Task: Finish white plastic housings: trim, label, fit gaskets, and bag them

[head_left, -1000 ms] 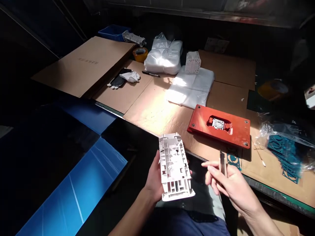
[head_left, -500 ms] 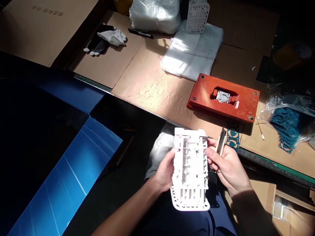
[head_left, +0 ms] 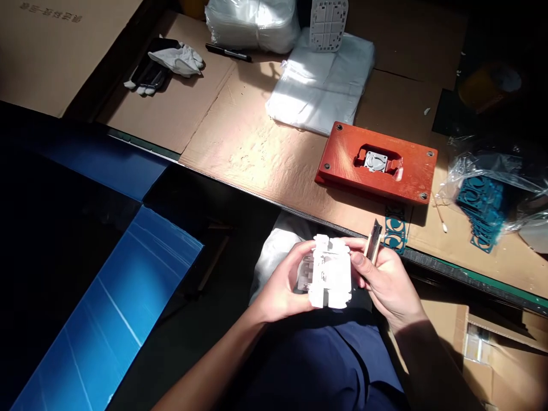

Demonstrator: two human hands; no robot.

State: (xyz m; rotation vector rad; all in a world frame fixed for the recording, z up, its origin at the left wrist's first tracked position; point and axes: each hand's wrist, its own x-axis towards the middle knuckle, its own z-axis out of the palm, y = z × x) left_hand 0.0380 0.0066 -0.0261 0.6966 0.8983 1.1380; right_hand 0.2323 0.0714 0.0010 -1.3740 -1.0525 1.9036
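Observation:
Over my lap, both hands hold a white moulded plastic part (head_left: 329,273), tipped so I see it end-on. My left hand (head_left: 280,285) grips its left side with curled fingers. My right hand (head_left: 387,279) steadies its right side with the fingertips and also pinches a thin flat blade-like tool (head_left: 373,241) that sticks upward. Just beyond, on the cardboard-covered bench (head_left: 261,154), lies an orange fixture plate (head_left: 377,162) with a small grey metal piece (head_left: 375,161) seated in its recess.
White plastic bags (head_left: 321,88) and another white part (head_left: 328,17) lie at the back. Gloves over a phone (head_left: 165,63) and a pen (head_left: 228,53) are at the left. A bag of teal gaskets (head_left: 486,200) is at the right. A blue bin (head_left: 85,297) stands at my left.
The white part has been tilted from lying face-up to end-on and lowered toward my lap. My right hand, still with the tool, came onto it. The view has dropped and moved closer.

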